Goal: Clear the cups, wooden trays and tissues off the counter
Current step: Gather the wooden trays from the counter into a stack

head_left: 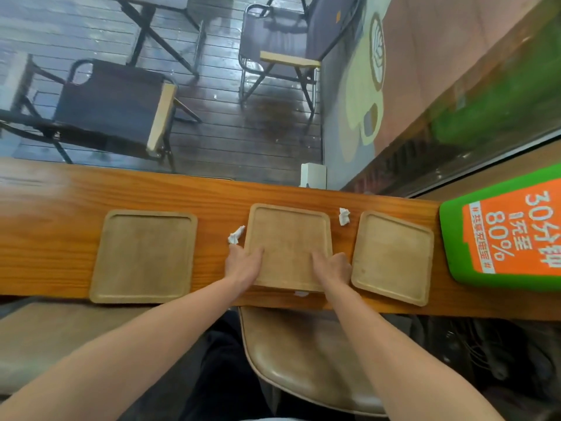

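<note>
While a tan seat (pixel 306 360) sat tucked under the near edge, both hands were on the middle tray (pixel 288 238), which looked a bit lifted at the front, though the blur made that hard to call. Left hand (pixel 244 262) gripped its left edge, thumb on top; right hand (pixel 332 267) did the same on the right edge, fingers wrapped under out of sight. Left tray (pixel 144 256) lay flat well apart, right tray (pixel 393 258) sat just beside the right hand. One crumpled tissue (pixel 236 234) was right by the left fingertips, another tissue (pixel 344 216) between the middle and right trays. All of it was on the wooden counter (pixel 54 238), with a green-and-orange sign (pixel 504 232) at the far right end. Folding chairs (pixel 115 107) stood beyond on dark decking.
</note>
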Demonstrator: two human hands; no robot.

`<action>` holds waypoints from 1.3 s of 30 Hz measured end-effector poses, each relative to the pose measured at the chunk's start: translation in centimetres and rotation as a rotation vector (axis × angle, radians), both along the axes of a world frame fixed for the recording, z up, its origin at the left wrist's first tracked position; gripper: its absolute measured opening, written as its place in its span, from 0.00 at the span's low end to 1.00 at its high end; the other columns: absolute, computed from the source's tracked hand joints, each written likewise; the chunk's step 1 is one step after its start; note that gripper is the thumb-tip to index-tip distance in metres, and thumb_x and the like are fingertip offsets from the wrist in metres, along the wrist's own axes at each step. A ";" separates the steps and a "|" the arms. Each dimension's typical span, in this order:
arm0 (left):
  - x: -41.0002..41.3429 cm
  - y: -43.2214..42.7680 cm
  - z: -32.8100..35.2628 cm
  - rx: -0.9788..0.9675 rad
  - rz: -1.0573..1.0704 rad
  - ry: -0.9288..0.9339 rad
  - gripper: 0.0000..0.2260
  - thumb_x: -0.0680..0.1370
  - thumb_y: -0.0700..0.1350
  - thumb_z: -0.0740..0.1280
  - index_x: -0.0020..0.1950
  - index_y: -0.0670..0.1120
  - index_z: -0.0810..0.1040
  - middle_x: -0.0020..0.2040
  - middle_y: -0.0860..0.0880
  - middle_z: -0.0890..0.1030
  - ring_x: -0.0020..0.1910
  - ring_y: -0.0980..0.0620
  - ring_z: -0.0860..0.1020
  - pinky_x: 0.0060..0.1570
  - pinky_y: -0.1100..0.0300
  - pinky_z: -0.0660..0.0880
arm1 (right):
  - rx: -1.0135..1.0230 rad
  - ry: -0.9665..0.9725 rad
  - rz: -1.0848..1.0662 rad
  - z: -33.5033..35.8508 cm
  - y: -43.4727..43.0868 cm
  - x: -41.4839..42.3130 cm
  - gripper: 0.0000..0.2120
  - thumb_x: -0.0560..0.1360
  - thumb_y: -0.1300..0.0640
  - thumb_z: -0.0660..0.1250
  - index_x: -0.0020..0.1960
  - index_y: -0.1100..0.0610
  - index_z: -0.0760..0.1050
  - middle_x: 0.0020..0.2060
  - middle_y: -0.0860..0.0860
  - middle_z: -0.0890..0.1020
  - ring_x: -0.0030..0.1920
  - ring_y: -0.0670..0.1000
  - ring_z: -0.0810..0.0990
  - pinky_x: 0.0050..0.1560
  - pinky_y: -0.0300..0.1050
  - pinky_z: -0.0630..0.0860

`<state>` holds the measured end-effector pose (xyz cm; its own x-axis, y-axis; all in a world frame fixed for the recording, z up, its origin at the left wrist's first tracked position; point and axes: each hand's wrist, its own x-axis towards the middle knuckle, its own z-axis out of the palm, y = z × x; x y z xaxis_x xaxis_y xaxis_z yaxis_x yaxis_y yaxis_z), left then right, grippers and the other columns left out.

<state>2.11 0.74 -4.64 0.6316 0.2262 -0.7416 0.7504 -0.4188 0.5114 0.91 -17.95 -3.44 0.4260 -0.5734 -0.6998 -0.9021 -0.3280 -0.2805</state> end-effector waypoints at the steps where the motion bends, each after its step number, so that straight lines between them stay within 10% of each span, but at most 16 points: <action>1: -0.1 -0.3 0.2 -0.027 0.023 -0.010 0.25 0.80 0.56 0.64 0.70 0.42 0.67 0.53 0.50 0.75 0.50 0.50 0.75 0.45 0.57 0.70 | 0.020 -0.018 -0.010 0.3 -0.1 0.2 0.30 0.75 0.41 0.68 0.66 0.62 0.70 0.57 0.57 0.78 0.57 0.58 0.78 0.56 0.53 0.78; 5: -0.7 -1.2 1.9 -0.042 0.060 -0.085 0.23 0.82 0.56 0.61 0.73 0.45 0.64 0.58 0.49 0.75 0.51 0.51 0.73 0.40 0.62 0.68 | 0.084 -0.103 -0.015 2.0 -1.0 0.8 0.25 0.77 0.44 0.67 0.65 0.61 0.69 0.40 0.48 0.72 0.43 0.50 0.73 0.41 0.44 0.70; 11: -0.3 -0.5 5.5 0.003 0.106 -0.176 0.19 0.81 0.58 0.62 0.62 0.45 0.69 0.54 0.47 0.77 0.48 0.49 0.76 0.40 0.55 0.73 | 0.167 -0.178 0.090 5.1 -0.6 1.8 0.30 0.78 0.45 0.66 0.71 0.62 0.64 0.63 0.57 0.75 0.61 0.58 0.76 0.56 0.52 0.76; 17: 0.2 3.7 7.4 0.030 0.142 -0.304 0.15 0.81 0.57 0.62 0.57 0.46 0.70 0.50 0.48 0.77 0.42 0.55 0.74 0.33 0.60 0.69 | 0.257 -0.218 0.151 7.1 3.6 2.5 0.25 0.79 0.48 0.65 0.70 0.58 0.63 0.52 0.51 0.74 0.45 0.49 0.75 0.36 0.42 0.71; 24: 0.6 14.3 6.8 0.010 0.066 -0.390 0.15 0.81 0.57 0.63 0.58 0.47 0.71 0.50 0.49 0.79 0.45 0.53 0.78 0.37 0.57 0.73 | 0.291 -0.179 0.120 7.3 13.4 2.3 0.25 0.79 0.49 0.64 0.70 0.60 0.63 0.59 0.56 0.77 0.56 0.58 0.78 0.56 0.55 0.78; 31: -0.4 24.4 4.1 0.030 -0.028 -0.339 0.16 0.81 0.57 0.63 0.60 0.46 0.70 0.52 0.49 0.79 0.48 0.50 0.80 0.35 0.61 0.74 | 0.277 -0.102 0.066 6.0 23.2 0.7 0.25 0.79 0.51 0.65 0.71 0.61 0.66 0.48 0.53 0.79 0.41 0.51 0.77 0.33 0.44 0.70; 39: -1.9 28.7 2.2 0.041 -0.054 -0.203 0.11 0.81 0.58 0.61 0.54 0.51 0.68 0.45 0.55 0.74 0.39 0.59 0.74 0.29 0.67 0.68 | 0.289 0.015 0.108 4.9 27.0 -0.7 0.21 0.79 0.52 0.66 0.68 0.61 0.68 0.43 0.50 0.74 0.42 0.50 0.74 0.42 0.45 0.72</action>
<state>0.24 29.45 -2.46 0.7789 0.2152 -0.5890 0.6097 -0.4794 0.6312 0.17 9.00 1.50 0.4620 -0.3017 -0.8340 -0.8712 -0.3308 -0.3629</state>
